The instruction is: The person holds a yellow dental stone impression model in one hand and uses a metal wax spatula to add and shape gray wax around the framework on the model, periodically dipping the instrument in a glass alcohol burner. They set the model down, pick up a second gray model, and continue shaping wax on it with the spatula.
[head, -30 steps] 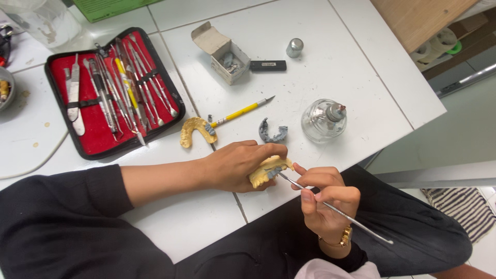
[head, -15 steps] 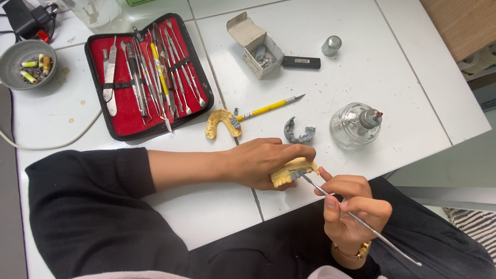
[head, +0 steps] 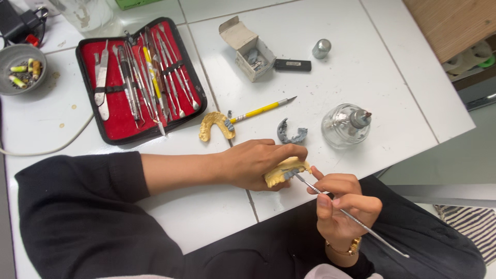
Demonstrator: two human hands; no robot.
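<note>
My left hand (head: 258,163) grips a yellow dental jaw model (head: 283,172) at the near edge of the white table (head: 361,62). My right hand (head: 341,204) holds a thin metal carving tool (head: 356,219) like a pen, its tip resting on grey wax on the model. A second yellow jaw model (head: 214,125) lies on the table just beyond my left hand. A grey wax arch (head: 290,134) sits beside it.
An open red-lined case of metal instruments (head: 137,82) lies at the back left. A yellow-handled tool (head: 261,109), a glass spirit lamp (head: 345,125), a small open cardboard box (head: 247,47), a black stick (head: 292,65), a metal cap (head: 321,48) and a grey bowl (head: 20,67) stand around.
The view has shifted, so everything sits further right and lower in the picture. Both hands keep the same hold on the model and tool.
</note>
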